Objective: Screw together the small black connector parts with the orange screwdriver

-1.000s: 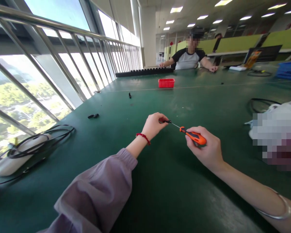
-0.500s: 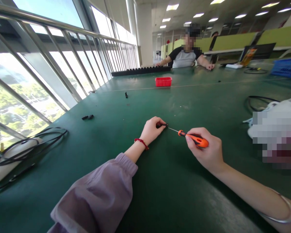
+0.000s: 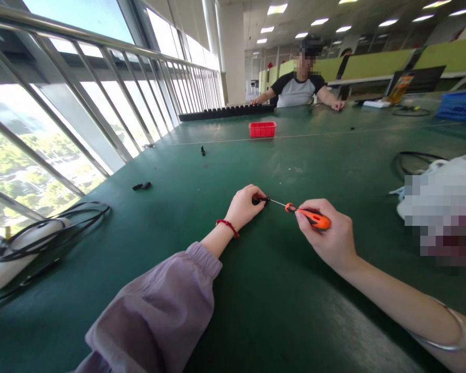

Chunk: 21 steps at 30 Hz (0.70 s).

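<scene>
Pinched in the fingers of my left hand (image 3: 245, 206) is a small black part (image 3: 261, 199), held low over the green table (image 3: 233, 290); its kind is too small to make out and my fingers cover some of it. My right hand (image 3: 332, 235) is closed around the orange and black handle of a screwdriver (image 3: 314, 217). The thin shaft points left, and its tip meets the end of the black part. More small black pieces (image 3: 142, 186) lie to the left, and another black piece (image 3: 203, 151) lies farther back.
A red bin (image 3: 262, 130) sits beyond my hands, with a long black rack (image 3: 225, 112) behind it. Across the table is a person (image 3: 300, 90). Left are a white power strip (image 3: 27, 248) and cables; right, a pale bag (image 3: 446, 191) and a blue basket (image 3: 460, 106).
My right hand and the screwdriver have shifted very slightly left and up, with the handle a little turned. My left hand still pinches the black part in nearly the same place.
</scene>
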Each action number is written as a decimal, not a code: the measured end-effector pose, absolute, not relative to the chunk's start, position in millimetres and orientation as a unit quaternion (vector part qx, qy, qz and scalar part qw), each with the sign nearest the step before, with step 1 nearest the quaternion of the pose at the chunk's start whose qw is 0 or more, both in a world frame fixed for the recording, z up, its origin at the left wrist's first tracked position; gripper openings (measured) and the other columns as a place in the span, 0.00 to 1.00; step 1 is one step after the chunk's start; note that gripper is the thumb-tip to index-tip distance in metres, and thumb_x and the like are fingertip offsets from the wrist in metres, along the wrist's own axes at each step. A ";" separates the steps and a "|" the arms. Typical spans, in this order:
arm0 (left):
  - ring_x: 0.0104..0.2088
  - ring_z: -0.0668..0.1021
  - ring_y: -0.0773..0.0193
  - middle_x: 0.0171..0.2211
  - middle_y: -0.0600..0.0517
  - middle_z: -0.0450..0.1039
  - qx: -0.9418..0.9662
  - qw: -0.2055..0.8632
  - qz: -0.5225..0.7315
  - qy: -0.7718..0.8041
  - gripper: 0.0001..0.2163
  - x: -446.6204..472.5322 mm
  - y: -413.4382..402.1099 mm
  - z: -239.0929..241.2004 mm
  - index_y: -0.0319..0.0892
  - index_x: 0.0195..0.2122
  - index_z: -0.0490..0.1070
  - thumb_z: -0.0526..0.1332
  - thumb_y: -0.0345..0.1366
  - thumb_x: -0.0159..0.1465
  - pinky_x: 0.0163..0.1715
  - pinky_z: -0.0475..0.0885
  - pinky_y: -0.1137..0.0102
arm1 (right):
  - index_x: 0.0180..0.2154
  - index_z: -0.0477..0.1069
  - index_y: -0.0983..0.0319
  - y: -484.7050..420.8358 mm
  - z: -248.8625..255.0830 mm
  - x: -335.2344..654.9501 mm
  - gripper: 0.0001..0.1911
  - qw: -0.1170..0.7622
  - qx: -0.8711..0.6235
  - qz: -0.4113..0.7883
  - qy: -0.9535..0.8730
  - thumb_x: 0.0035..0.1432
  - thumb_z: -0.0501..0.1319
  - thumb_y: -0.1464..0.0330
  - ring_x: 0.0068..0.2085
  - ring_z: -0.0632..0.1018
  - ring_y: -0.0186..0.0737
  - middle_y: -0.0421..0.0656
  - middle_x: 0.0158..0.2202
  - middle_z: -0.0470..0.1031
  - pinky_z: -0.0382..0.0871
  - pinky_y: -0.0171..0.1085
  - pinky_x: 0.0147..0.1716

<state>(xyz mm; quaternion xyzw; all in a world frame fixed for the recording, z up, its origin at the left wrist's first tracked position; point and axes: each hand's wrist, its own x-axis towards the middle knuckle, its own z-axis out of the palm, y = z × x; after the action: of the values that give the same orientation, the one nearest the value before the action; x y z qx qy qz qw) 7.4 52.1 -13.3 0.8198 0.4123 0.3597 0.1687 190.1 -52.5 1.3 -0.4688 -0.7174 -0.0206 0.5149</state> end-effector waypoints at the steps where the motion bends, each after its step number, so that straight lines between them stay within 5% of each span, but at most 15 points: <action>1: 0.31 0.75 0.67 0.31 0.51 0.73 0.820 0.167 0.359 0.413 0.04 7.5 51.8 -13.2 0.39 0.30 0.74 0.60 0.27 0.54 0.34 0.72 0.71 | 0.32 0.66 0.58 -52.6 1.2 190.0 0.03 0.513 -0.470 -0.017 -0.718 0.57 0.58 0.66 0.23 0.73 0.32 0.38 0.25 0.73 0.66 0.33 0.24; 21: 0.31 0.74 0.66 0.31 0.52 0.72 0.837 0.137 0.343 0.403 0.04 8.7 49.9 -11.3 0.39 0.29 0.72 0.60 0.26 0.53 0.33 0.71 0.71 | 0.35 0.66 0.59 -51.4 0.5 190.2 0.03 0.515 -0.469 0.028 -0.718 0.56 0.58 0.67 0.23 0.72 0.33 0.37 0.23 0.71 0.65 0.33 0.24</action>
<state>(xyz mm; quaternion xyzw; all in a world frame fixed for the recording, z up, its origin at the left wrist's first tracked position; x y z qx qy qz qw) 8.7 49.9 -11.3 0.8371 0.4034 0.3431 0.1368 190.2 -51.4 0.5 -0.4685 -0.7176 0.0276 0.5146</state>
